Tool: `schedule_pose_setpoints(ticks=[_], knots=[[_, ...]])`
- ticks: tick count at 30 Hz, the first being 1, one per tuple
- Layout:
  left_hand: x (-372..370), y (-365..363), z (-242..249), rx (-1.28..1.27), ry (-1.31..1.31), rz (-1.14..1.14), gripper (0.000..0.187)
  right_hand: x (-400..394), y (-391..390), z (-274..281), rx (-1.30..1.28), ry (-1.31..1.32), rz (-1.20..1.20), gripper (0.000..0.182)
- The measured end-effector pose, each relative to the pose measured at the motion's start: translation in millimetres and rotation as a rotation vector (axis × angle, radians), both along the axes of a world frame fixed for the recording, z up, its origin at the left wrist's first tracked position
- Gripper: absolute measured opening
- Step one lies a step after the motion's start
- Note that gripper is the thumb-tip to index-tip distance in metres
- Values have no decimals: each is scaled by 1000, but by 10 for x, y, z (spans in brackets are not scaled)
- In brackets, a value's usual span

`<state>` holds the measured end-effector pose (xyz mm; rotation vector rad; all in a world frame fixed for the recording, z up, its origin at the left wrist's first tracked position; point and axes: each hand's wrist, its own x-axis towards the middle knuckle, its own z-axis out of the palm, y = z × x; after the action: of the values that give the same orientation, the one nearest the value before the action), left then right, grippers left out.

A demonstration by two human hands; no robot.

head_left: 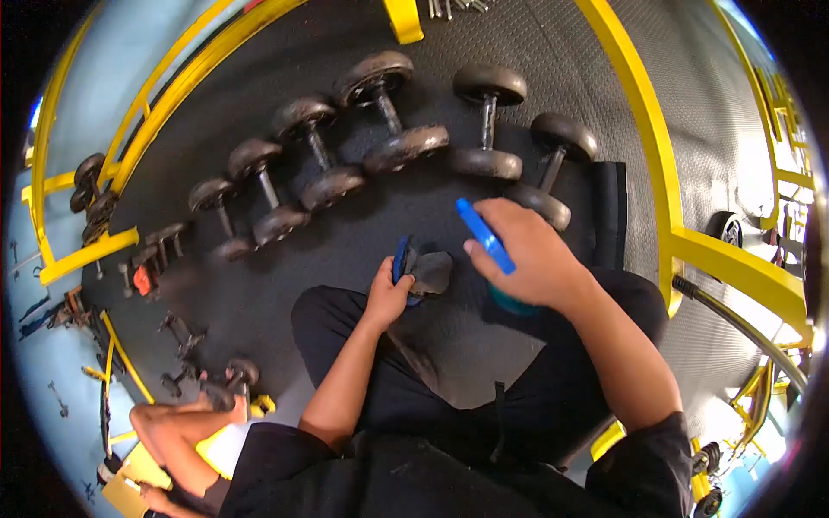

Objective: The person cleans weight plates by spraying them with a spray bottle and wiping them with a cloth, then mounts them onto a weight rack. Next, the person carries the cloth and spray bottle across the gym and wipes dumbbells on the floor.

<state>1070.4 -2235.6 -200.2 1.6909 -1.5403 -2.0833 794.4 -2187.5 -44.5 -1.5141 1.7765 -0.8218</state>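
Low in front of my crossed legs, my left hand [389, 292] is closed around a dark blue object [401, 259]. A grey cloth or pad [432, 273] lies against that hand's fingers. To the right and higher up, my right hand [528, 250] grips a bright blue spray-bottle head [485, 235]. Below the hand, part of a teal container [514, 300] shows, mostly hidden by the hand. Just beyond my right hand lies a dumbbell [553, 168], with another dumbbell [489, 121] beside it.
Several more dumbbells curve leftward along the black mat [345, 233], including a large one [393, 112]. Yellow metal frames [635, 78] stand on both sides. At the lower left, another person's bare arm or leg [177, 436] is near a dumbbell [242, 375].
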Motion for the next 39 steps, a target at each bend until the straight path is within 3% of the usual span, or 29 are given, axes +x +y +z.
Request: schedule_pose_setpoints(ticks=[1,2,4,6,7,10,12,19,27,33,36,39], knots=[[-179,-109,-63,-188,-88,-31,42,42,10,19,-22,28,-9,36],[-242,-212,-295,-211,-58,-34,42,101,23,56,-38,15,13,36],[-358,-403,-680,-377,30,-238,42,180,64,-16,-61,25,25,37],[-511,-516,-774,-305,43,-168,48,312,151,-69,-129,113,63,35],[-470,-412,-699,-308,25,-104,47,375,147,-145,-50,33,-15,35],[-450,-354,-653,-181,123,15,44,499,114,-703,-35,59,-145,39],[-445,-254,-733,-142,88,109,45,568,-34,-1075,-79,-11,-265,32],[-290,-340,-862,22,-11,16,41,774,-330,-1472,-65,-166,-364,22],[-364,-385,-769,59,32,45,39,719,-309,-1531,7,-158,-253,22],[-379,-376,-745,25,90,87,41,729,-318,-1595,-135,-149,-304,25],[-361,-316,-960,-98,16,165,40,630,-204,-1493,-289,81,-351,35],[-321,-343,-962,-83,281,106,41,254,93,-693,95,111,-542,64]])
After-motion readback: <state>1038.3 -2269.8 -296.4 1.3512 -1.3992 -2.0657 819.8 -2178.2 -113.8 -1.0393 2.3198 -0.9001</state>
